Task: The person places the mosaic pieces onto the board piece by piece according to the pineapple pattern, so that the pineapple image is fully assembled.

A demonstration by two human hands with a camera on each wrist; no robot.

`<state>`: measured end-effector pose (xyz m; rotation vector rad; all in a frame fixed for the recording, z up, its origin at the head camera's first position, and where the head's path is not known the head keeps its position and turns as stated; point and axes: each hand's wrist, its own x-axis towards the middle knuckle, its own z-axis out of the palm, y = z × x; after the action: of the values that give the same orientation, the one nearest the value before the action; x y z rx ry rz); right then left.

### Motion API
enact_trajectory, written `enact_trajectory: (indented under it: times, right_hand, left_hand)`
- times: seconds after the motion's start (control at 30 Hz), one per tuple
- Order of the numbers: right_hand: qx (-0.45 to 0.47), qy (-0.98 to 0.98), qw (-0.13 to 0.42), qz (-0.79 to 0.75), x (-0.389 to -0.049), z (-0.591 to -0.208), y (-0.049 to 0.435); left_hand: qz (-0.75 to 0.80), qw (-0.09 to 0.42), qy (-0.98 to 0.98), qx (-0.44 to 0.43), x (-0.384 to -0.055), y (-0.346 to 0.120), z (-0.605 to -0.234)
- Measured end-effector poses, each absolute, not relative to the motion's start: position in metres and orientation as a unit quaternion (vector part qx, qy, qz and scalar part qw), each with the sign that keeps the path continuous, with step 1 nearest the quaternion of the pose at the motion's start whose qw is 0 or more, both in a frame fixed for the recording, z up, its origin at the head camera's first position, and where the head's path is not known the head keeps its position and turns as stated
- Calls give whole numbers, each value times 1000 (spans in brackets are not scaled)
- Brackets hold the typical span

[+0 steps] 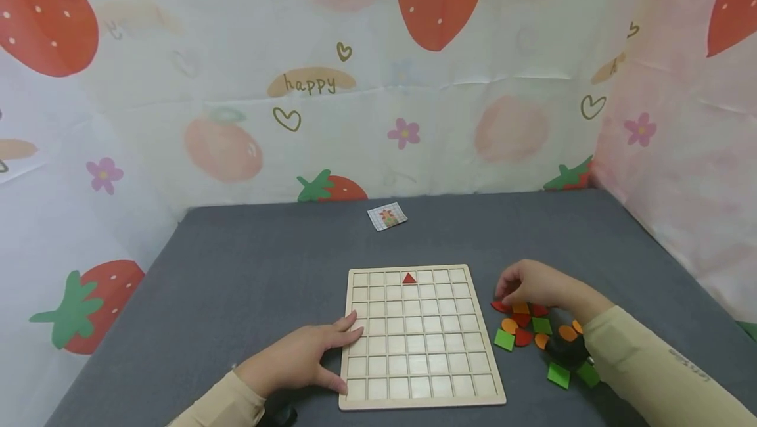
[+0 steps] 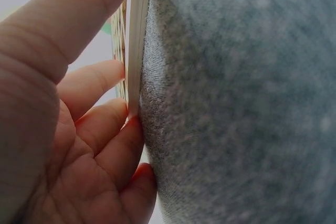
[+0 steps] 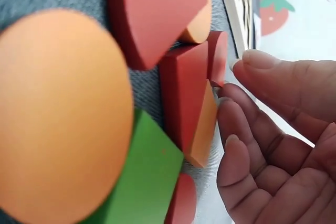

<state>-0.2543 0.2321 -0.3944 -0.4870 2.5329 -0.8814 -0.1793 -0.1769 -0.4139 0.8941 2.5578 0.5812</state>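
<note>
A pale wooden grid board (image 1: 422, 403) lies flat on the table, with one red triangle tile (image 1: 409, 278) in its top row. My left hand (image 1: 304, 355) rests at the board's left edge, fingers fairly straight; in the left wrist view its fingers (image 2: 113, 150) touch the board's side (image 2: 137, 51). To the right of the board, my right hand (image 1: 535, 284) reaches down with bent fingers over a loose pile of tiles. Its fingertips meet a red tile (image 1: 500, 307) at the pile's far left end, also in the right wrist view as a red tile (image 3: 217, 59).
Green square tiles (image 1: 504, 339), orange round tiles (image 1: 568, 333) and red tiles (image 1: 523, 337) lie loosely under my right forearm, around a dark wrist device (image 1: 568, 351). A small picture card (image 1: 387, 216) sits behind the board. A strawberry-print cloth (image 1: 414, 164) hangs behind the grey table (image 1: 266, 256).
</note>
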Motion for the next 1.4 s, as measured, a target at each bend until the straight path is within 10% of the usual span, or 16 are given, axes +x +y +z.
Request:
enact_trajectory:
  times: [1.4]
  right_hand:
    - [-200, 900, 223, -317, -256, -384, 227]
  left_hand:
    - [210, 191, 908, 308, -177, -177, -412]
